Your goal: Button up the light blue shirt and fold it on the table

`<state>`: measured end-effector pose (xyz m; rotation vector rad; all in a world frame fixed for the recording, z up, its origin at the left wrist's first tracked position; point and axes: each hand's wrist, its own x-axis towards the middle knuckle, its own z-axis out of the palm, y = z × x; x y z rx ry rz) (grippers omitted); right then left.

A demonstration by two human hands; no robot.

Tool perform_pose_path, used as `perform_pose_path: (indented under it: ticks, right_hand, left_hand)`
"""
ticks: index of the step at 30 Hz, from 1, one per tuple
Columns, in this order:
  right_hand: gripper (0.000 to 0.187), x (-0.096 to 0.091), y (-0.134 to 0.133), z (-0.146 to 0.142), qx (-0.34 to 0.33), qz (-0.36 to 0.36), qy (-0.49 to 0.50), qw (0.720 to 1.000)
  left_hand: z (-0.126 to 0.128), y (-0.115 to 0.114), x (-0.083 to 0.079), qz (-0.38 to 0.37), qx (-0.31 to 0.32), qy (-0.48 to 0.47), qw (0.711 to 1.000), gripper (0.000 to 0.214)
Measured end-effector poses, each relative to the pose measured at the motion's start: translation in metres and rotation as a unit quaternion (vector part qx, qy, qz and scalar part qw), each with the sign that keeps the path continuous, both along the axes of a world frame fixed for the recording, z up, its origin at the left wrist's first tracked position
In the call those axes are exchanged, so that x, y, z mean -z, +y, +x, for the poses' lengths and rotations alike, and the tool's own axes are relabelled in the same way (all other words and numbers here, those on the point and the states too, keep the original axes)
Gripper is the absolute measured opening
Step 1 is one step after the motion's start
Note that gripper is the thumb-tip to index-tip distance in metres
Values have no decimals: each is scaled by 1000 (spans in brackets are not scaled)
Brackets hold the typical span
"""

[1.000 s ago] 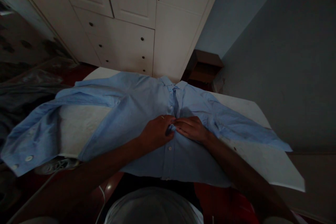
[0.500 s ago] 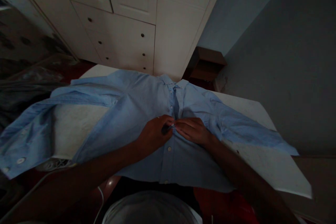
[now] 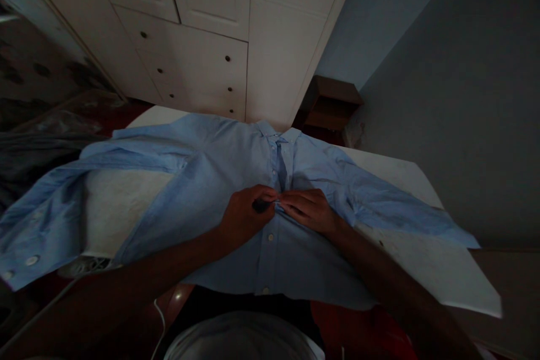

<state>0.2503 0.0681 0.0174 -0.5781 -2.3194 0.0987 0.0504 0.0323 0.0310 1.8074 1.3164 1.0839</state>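
A light blue button-up shirt (image 3: 219, 174) lies front up on a white table (image 3: 422, 259), collar away from me, sleeves spread to both sides. My left hand (image 3: 247, 215) and my right hand (image 3: 309, 209) meet at the shirt's button placket in the middle of the chest. Both pinch the placket edges between fingers and thumb, fingertips nearly touching. Two white buttons show on the placket below my hands. The left sleeve cuff (image 3: 25, 259) hangs off the table's left side.
A white wardrobe (image 3: 211, 39) with drawers and doors stands behind the table. A brown wooden side table (image 3: 329, 104) sits by the blue wall. Dark fabric (image 3: 37, 146) lies at the left. A white cable (image 3: 160, 315) hangs near my lap.
My hands stay at the same spot on the placket, with the fingers shifting slightly. The view has moved a little, and the shirt looks much the same.
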Motion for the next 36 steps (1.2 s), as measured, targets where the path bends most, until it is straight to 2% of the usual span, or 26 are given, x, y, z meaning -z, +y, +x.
perform_pose_path:
  ticks: [6,11,18,20,23,25,26,28,31,33,36]
  right_hand:
    - [13,3,1,0,6,-104,42,994]
    - [11,1,2,-1,-9,-133,62,989]
    - [21,0,2,0,-11,-172,52,984]
    - [18,-1,1,-1,9,-158,74,985]
    - [7,-7,-2,-2,75,-130,112,982]
    - [9,-12,-4,-2,94,-150,120,977]
    - [13,-15,-5,-2,87,-182,113,973]
    - [21,-18,-7,-2,61,-290,89,951]
    - [25,-18,-7,-1,28,-466,93,880]
    - [25,-18,-5,0,13,-537,117,835]
    - [24,-19,-5,0,9,-601,135,787]
  left_hand:
    - [2,0,-2,-28,-16,-37,999,19]
    - [2,0,-3,-29,-30,-38,998,15]
    - [3,1,-3,-13,-35,-27,999,12]
    - [3,0,-2,-12,-39,-23,999,12]
    - [3,-1,-1,-15,-41,-32,999,12]
    - [3,-1,0,-16,-45,-45,998,13]
    - [3,-1,0,-17,-48,-52,997,13]
    - [3,-1,-1,-21,-56,-65,996,14]
    - [3,-1,-3,-27,-63,-83,994,14]
    - [4,-1,-4,-27,-69,-85,994,13]
    - [5,-1,-4,-21,-72,-88,993,12]
